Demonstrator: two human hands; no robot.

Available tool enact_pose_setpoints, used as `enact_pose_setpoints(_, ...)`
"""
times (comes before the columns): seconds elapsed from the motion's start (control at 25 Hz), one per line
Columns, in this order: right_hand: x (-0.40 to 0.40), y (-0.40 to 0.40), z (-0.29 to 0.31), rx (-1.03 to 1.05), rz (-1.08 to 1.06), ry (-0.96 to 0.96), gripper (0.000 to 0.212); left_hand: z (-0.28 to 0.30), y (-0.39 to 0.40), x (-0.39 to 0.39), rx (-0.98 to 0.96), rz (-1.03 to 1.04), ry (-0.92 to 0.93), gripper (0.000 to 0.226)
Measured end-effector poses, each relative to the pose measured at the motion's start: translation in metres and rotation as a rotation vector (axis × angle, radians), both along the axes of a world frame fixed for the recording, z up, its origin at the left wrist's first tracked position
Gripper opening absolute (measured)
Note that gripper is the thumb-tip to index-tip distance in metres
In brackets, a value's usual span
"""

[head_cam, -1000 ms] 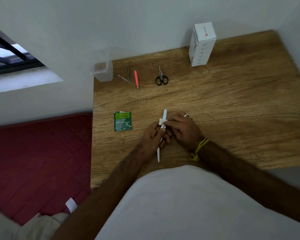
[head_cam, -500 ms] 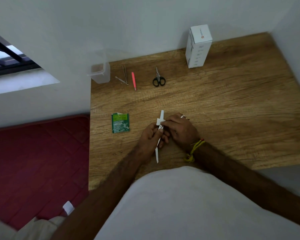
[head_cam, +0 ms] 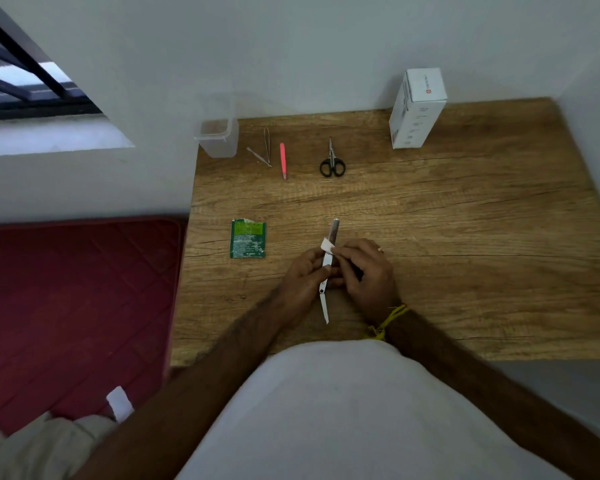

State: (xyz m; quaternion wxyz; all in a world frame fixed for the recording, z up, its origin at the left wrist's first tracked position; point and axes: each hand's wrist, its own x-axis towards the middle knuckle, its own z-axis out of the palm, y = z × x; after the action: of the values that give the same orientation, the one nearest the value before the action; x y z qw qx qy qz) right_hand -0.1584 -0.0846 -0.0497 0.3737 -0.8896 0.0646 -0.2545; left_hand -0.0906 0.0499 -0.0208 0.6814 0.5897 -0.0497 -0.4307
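My left hand (head_cam: pixel 303 277) grips the middle of a slim metal folding tool (head_cam: pixel 327 271) held lengthwise above the wooden table (head_cam: pixel 447 237). One dark end points away from me and a thin blade end points toward me. My right hand (head_cam: pixel 366 271) pinches a small white wipe (head_cam: pixel 327 245) against the tool's upper part. A torn green sachet (head_cam: pixel 248 238) lies flat to the left of my hands.
Along the back of the table lie small black-handled scissors (head_cam: pixel 332 161), a pink tweezer (head_cam: pixel 283 160), metal tweezers (head_cam: pixel 263 152) and a clear plastic container (head_cam: pixel 218 138). A white box (head_cam: pixel 416 109) stands at the back right. A red mattress (head_cam: pixel 77 306) lies left of the table.
The white wipe in my right hand has shifted slightly along the tool's upper part. Both hands stay in the same place on the table.
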Motion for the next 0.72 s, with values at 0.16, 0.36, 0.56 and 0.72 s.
enact_pose_setpoints(0.16, 0.000, 0.000, -0.003, -0.127, 0.046, -0.005, 0.024, -0.005, 0.002, -0.001, -0.035, 0.047, 0.028, 0.033)
enact_pose_setpoints(0.36, 0.002, 0.003, -0.006, -0.202, 0.075, -0.035, 0.026, -0.011, 0.004, 0.002, -0.024, 0.060, -0.005, 0.030)
enact_pose_setpoints(0.56, 0.001, 0.002, -0.006, -0.209, 0.062, -0.023, 0.026, -0.007, 0.004, 0.002, -0.036, 0.052, 0.005, 0.031)
enact_pose_setpoints(0.72, 0.001, 0.001, -0.006, -0.210, 0.047, -0.003, 0.026, -0.003, 0.006, 0.003, -0.041, 0.022, 0.064, 0.031)
